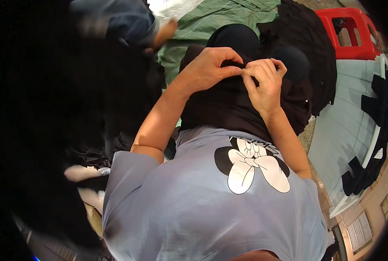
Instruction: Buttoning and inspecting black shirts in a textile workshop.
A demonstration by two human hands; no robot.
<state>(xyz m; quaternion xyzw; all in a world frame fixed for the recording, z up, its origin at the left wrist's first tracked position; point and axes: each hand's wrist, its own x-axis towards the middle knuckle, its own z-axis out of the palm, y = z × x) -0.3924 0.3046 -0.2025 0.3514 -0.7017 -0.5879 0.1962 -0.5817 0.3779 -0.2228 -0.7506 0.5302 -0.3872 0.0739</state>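
Note:
Dark brown cloth is spread over my lap, across my dark-clad knees. My left hand is closed at the cloth's upper part, a fold of it between thumb and forefinger. Right beside that thumb, my right hand pinches with thumb and forefinger, its other fingers curled. The two hands' fingertips meet. Whatever small thing lies between the right fingertips is too small to make out.
A green sheet lies beyond my knees, with dark cloth heaped beside it. To the right are a red plastic stool and a pale panel carrying black cloth pieces. Another person's denim-clad leg shows at upper left.

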